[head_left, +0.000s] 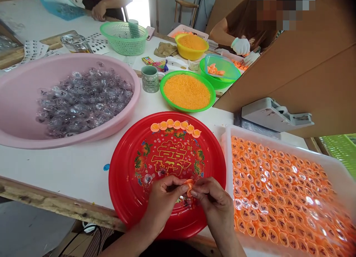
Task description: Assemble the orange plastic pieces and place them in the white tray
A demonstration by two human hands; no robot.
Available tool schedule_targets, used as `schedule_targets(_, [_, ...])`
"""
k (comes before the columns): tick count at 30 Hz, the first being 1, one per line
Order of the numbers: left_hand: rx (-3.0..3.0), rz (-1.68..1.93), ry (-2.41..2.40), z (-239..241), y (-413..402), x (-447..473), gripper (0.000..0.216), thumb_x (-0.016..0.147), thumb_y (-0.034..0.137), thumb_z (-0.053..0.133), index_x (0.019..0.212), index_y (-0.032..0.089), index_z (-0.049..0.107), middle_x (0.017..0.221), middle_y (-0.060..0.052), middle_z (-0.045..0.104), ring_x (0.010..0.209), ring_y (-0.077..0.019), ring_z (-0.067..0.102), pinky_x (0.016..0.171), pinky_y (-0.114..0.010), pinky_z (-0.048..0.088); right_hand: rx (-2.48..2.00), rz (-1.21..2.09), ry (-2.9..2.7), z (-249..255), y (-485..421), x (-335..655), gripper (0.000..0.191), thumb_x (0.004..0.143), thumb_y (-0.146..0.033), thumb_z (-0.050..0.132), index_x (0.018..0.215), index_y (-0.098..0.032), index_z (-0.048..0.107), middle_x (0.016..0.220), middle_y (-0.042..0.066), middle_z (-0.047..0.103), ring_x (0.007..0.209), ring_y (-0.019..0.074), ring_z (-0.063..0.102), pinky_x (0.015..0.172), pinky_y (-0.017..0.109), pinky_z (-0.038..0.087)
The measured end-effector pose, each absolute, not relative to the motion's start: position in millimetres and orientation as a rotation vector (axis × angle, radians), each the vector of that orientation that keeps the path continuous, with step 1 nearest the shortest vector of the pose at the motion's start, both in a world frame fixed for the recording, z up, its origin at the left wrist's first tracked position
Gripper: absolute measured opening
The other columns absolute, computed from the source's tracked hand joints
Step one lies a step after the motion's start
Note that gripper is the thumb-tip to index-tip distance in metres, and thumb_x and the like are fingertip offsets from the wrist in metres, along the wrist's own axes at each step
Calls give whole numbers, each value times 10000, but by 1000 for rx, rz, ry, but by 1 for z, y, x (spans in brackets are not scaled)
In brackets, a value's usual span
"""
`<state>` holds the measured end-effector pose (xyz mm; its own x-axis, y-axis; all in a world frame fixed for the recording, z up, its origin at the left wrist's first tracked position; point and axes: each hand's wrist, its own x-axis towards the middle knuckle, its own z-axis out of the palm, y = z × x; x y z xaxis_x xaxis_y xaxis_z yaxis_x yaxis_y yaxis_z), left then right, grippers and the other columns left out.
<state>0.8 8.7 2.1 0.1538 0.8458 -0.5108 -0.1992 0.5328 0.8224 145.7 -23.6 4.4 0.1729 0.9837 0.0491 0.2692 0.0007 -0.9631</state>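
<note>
Between my two hands, above the near part of a red tray (pixel 122 153), is a small orange plastic piece (pixel 189 186). My left hand (pixel 164 197) pinches it from the left with thumb and forefinger. On the other side, the fingertips of my right hand (pixel 215 201) close on the same piece. Several round orange pieces with yellow-orange filling (pixel 177 124) form a curved row along the tray's far side. A few clear domed caps (pixel 147 179) lie on the tray beside my left hand; my hands partly cover others.
A pink basin (pixel 133 97) of clear caps stands left. At right, a white bin (pixel 228 168) holds rows of orange pieces under a cardboard panel (pixel 278 75). Behind the tray are a green bowl (pixel 164 95) of orange granules and a mug (pixel 150 79). A gloved co-worker (pixel 240 46) works beyond.
</note>
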Motion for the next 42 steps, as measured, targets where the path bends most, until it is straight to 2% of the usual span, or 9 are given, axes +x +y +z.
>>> schedule_targets(4, [673,825,1192,-1,7,3,102,679,278,778,702,184,746,677,-26,727,717,-183,666,678,-247,507,-1433,903,-1349,2,-26,147,156,816,-122,665,717,-237,706,783,23,655,704,155,623,602,245,506])
schedule_targets(10, [774,848,1256,-1,6,3,78,697,273,757,712,197,752,699,-26,734,717,-178,668,666,-239,508,-1471,1042,-1149,0,-24,147,98,776,-161,727,710,-222,690,741,-1,636,666,140,608,598,230,510])
schedule_targets(16, [645,832,1204,1,7,3,74,688,244,760,667,180,729,638,-10,715,646,-149,656,611,-207,508,-1447,897,-1255,2,-25,143,123,809,-153,688,710,-226,682,760,0,645,682,137,611,588,217,500])
schedule_targets(20, [583,823,1169,1,8,3,113,707,265,757,693,156,729,671,-34,729,660,-165,668,652,-246,546,-1513,891,-1263,-1,-27,142,106,823,-179,681,733,-233,697,781,5,652,712,145,618,612,227,505])
schedule_targets(29, [728,893,1273,-5,11,4,107,725,260,743,665,172,726,645,-8,715,624,-145,669,591,-202,544,-1608,990,-1168,-3,-26,141,53,815,-248,700,766,-225,704,758,3,649,718,151,612,631,235,502])
schedule_targets(42, [954,922,1348,-8,10,0,90,771,264,695,719,205,738,709,-13,733,675,-152,677,594,-202,530,-1645,1118,-1044,-4,-25,142,96,785,-306,731,766,-216,700,764,0,652,726,148,605,657,238,498])
